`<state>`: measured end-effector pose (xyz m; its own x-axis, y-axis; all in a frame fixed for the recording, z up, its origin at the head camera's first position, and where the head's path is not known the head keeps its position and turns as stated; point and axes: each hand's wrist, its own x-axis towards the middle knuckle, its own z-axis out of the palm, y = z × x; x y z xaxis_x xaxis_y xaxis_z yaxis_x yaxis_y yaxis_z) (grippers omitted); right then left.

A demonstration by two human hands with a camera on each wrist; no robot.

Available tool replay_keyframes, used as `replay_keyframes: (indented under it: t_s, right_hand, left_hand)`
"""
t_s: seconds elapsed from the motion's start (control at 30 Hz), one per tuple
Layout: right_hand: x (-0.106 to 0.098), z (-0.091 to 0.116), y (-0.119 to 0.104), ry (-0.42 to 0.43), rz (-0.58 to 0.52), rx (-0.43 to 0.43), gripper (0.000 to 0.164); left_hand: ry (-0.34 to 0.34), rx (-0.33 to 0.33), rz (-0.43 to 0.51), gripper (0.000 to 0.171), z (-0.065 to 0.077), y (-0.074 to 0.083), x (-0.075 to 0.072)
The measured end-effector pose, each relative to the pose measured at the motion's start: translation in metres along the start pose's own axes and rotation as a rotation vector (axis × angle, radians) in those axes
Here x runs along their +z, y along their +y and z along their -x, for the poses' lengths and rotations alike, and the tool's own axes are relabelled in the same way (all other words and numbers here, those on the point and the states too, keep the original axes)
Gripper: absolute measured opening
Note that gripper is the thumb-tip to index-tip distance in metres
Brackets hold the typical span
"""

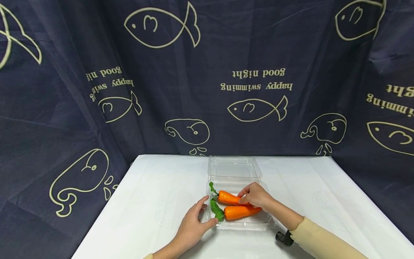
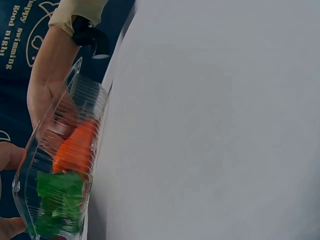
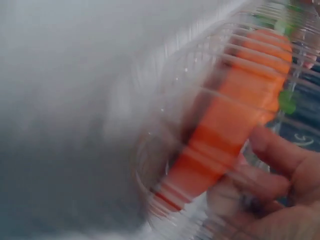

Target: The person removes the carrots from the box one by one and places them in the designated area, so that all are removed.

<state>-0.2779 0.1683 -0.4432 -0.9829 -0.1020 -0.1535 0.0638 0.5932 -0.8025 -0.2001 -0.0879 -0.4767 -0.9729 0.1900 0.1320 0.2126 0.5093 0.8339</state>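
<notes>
At lower centre, the right grip pinches the upper carrot in an open clear container; the lower carrot lies just below it; the left grip, fingers spread, is at the container's left side; white table beneath; dark fish-print cloth above.

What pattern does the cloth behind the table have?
The cloth has pale outlines of fish and whales, plus pale lettering; best seen in the head view.

The right wrist view blurs the clear container.
</notes>
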Motion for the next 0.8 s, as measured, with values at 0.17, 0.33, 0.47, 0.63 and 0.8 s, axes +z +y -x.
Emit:
replay_keyframes:
  t_s: [0.17, 0.33, 0.47, 0.63, 0.8]
  right_hand:
    - [0.0031, -0.0005, 0.0019, 0.039, 0.068, -0.061, 0.011]
    - [0.0019, 0.0008, 0.0013, 0.033, 0.07, -0.056, 0.011]
    - [-0.0012, 0.0016, 0.0003, 0.004, 0.042, -0.035, 0.018]
    - [-0.0016, -0.0002, 0.0013, -0.018, -0.002, -0.022, 0.022]
    - [-0.0005, -0.002, 0.0029, -0.015, -0.023, -0.007, 0.017]
  left_hand:
    - [0.006, 0.002, -0.005, 0.08, -0.0005, -0.0002, 0.0009]
    - [0.008, 0.007, -0.014, 0.079, -0.0004, 0.0002, 0.0011]
    - [0.008, 0.001, -0.003, 0.08, -0.0001, 0.0009, 0.0004]
    - [0.009, -0.002, 0.008, 0.08, -0.0005, 0.0002, 0.0004]
    - [0.008, 0.0, -0.003, 0.08, -0.0003, -0.0002, 0.0006]
